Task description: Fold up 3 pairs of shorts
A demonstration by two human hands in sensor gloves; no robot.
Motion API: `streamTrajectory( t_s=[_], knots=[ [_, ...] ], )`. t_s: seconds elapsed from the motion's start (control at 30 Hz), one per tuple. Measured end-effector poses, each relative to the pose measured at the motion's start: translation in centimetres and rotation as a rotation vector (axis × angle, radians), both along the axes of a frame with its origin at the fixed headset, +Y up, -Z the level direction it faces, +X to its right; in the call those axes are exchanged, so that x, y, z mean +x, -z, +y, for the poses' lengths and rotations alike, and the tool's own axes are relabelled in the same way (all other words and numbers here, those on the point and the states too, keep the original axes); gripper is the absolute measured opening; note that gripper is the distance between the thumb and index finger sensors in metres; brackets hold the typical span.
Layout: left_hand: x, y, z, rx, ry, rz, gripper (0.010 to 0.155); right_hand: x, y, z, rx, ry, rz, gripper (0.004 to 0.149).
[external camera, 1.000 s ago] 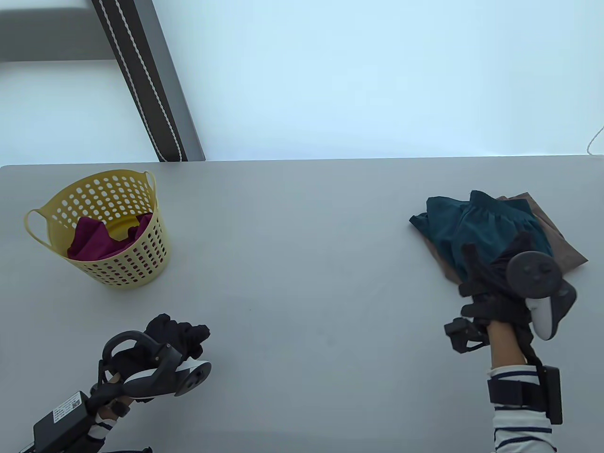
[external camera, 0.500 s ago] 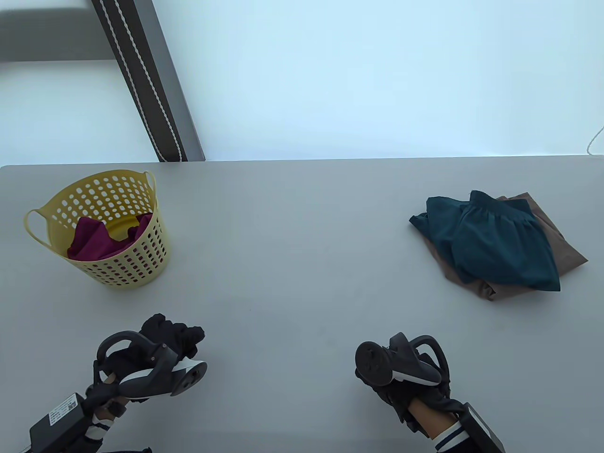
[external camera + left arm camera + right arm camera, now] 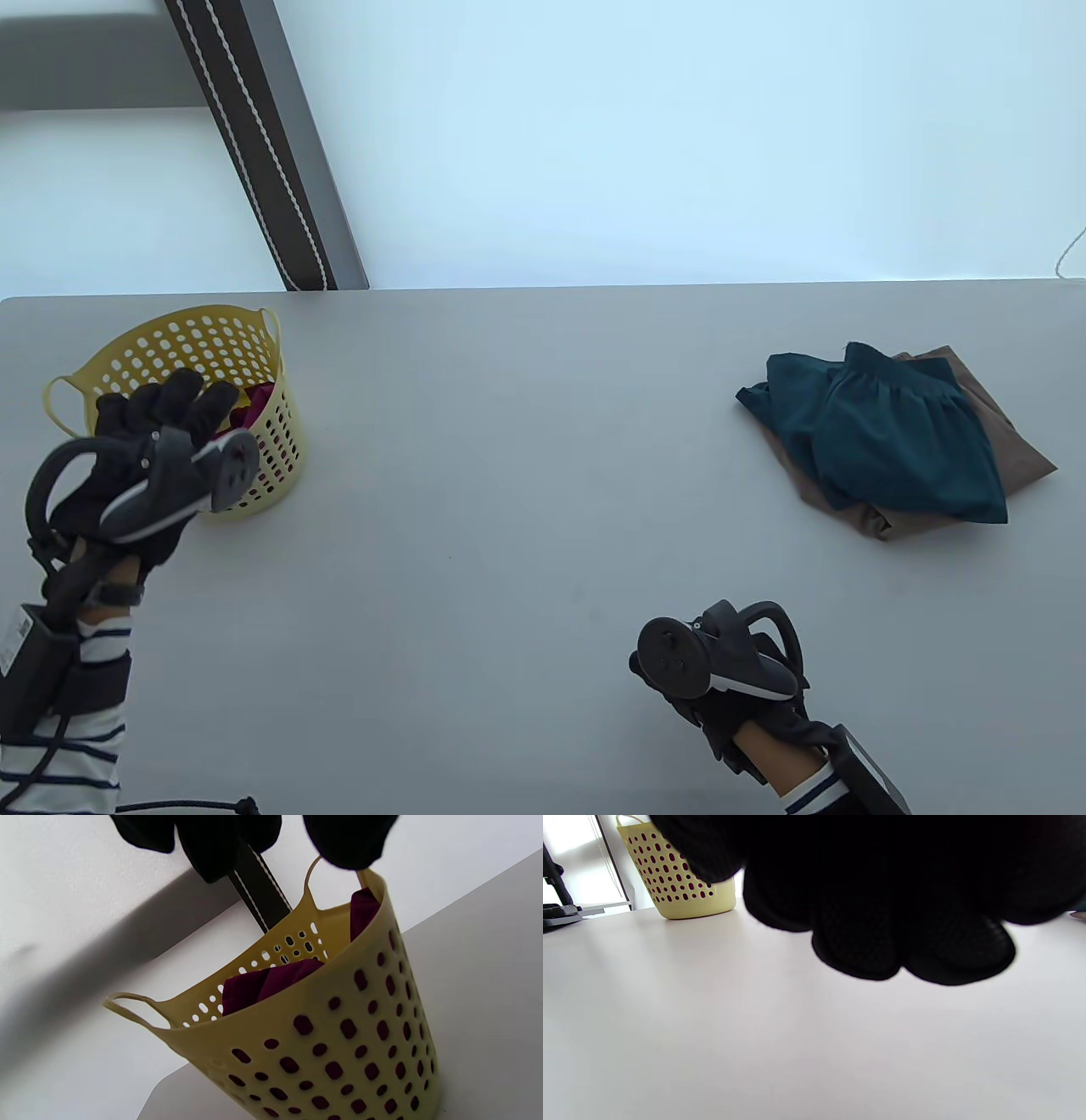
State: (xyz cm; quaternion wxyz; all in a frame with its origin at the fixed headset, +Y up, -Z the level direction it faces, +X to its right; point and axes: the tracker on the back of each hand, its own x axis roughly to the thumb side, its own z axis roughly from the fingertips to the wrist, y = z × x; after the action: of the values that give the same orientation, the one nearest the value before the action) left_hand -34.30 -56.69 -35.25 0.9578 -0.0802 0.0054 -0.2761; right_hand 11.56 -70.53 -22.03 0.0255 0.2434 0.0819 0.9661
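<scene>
Maroon shorts (image 3: 254,397) lie in basket (image 3: 170,340) under the empty left grip (image 3: 157,433).

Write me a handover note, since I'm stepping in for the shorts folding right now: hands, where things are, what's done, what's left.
Left hand: fingers spread, raised at the yellow basket, holding nothing.
Right hand: near the table's front edge, holding nothing; its fingers look loosely curled.
Done: teal shorts lie folded on top of the folded brown shorts, far right of the table.
Left: the maroon shorts are in the basket, unfolded. Take them out, fold them and, probably, add them to the stack.
</scene>
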Motion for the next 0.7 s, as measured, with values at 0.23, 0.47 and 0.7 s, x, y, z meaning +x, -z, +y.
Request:
streamTrajectory(
  t_s=[0.23,0.47,0.7],
  knots=[
    [-1.7,6.2,-2.8,-0.283,0.225,0.202,0.103,-0.1,0.1,-0.1,-0.001,-0.023,0.006,0.038],
    [-1.5,7.9,-5.4,-0.399,0.24,0.28,0.092,0.0,0.2,-0.1,-0.003,-0.026,0.003,0.038],
    [-2.2,7.6,-3.8,-0.255,0.192,0.326,0.048,0.0,0.2,-0.1,0.001,-0.025,0.005,0.039]
  ],
)
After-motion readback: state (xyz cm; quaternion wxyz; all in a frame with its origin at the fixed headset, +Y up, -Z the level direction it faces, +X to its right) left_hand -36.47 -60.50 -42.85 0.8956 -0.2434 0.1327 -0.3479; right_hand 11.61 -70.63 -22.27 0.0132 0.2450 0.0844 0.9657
